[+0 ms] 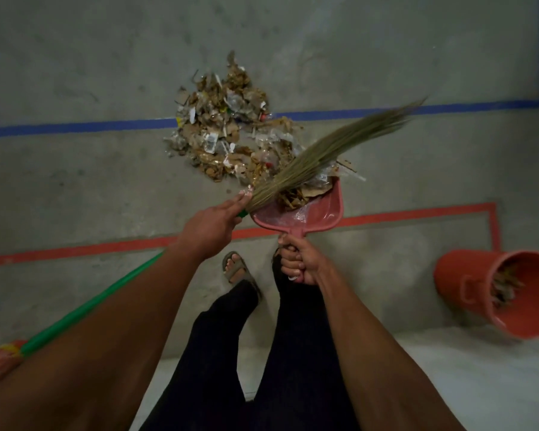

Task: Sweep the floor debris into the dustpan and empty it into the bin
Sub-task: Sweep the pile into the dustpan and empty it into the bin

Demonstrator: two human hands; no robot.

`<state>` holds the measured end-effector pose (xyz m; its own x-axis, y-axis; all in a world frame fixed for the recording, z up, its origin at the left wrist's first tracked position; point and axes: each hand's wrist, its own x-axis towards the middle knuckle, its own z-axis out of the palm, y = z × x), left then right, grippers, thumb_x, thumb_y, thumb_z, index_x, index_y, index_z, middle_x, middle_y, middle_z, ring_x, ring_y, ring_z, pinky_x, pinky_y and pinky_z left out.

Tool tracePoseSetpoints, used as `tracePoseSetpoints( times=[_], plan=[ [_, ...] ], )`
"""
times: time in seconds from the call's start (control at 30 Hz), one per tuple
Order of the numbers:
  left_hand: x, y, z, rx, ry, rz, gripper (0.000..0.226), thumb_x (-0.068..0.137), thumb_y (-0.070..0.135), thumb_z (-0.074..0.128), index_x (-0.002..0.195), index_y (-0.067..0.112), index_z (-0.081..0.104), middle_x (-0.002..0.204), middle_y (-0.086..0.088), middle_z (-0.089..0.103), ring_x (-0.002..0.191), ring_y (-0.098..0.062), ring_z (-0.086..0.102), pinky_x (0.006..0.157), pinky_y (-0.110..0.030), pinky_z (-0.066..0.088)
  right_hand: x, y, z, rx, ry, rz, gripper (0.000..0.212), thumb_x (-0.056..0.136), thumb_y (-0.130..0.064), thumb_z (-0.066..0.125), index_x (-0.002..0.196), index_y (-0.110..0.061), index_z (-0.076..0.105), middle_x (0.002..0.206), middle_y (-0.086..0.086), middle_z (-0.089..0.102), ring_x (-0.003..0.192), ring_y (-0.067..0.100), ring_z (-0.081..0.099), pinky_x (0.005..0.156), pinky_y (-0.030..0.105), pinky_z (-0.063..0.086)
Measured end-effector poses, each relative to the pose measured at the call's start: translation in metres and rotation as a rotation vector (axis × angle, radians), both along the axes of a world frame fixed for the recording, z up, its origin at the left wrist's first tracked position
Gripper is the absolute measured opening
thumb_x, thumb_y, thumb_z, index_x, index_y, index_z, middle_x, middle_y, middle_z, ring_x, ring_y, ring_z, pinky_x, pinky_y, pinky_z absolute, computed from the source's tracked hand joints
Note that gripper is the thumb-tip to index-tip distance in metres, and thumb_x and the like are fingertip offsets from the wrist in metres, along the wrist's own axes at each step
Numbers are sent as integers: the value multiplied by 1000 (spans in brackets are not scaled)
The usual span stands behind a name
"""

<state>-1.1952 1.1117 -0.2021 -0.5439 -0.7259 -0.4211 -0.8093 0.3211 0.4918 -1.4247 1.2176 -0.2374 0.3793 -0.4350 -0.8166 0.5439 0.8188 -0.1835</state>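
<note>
Grey concrete floor [75, 181] is marked with a blue line [75, 127] across the upper half and a red line [106, 245] across the middle, the red line turning a corner at about 3 o'clock. A heap of debris [221, 129], consisting of dry leaves, cardboard scraps and clear plastic wrappers, lies at 12 o'clock from the person's feet and straddles the blue line. The pink dustpan [321, 217] sits just below the heap, its open mouth toward the debris, with leaves and plastic already inside it. The right hand [299, 262] has its fingers wrapped fully around the dustpan's handle. The left hand [212, 227] holds the broom [333, 147] near the point where the green shaft meets the bristles; the index finger lies extended along the shaft, and the remaining fingers are curled about it. The straw-coloured bristles extend toward 1 o'clock, crossing over the left part of the dustpan mouth and the near edge of the heap, and their tips are motion-blurred. The green shaft runs back under the left forearm toward 8 o'clock. An orange bin [492, 290] stands at 4 o'clock, well apart from the dustpan, appearing tilted in this wide view, with debris visible within. A sandalled foot [237, 267] and dark trouser legs are visible at 6 o'clock.
</note>
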Motion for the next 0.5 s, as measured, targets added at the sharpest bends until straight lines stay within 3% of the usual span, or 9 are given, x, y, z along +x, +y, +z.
tracePoseSetpoints(
  times=[0.5],
  plan=[
    [-236,-33,-19,-11,8,-428,63,107,29,47,162,43,19,166,14,29,123,-29,64,86,-44,59,-182,44,-16,30,8,-350,39,92,-17,54,60,-23,32,39,-7,19,27,7,14,36,15,10]
  ],
)
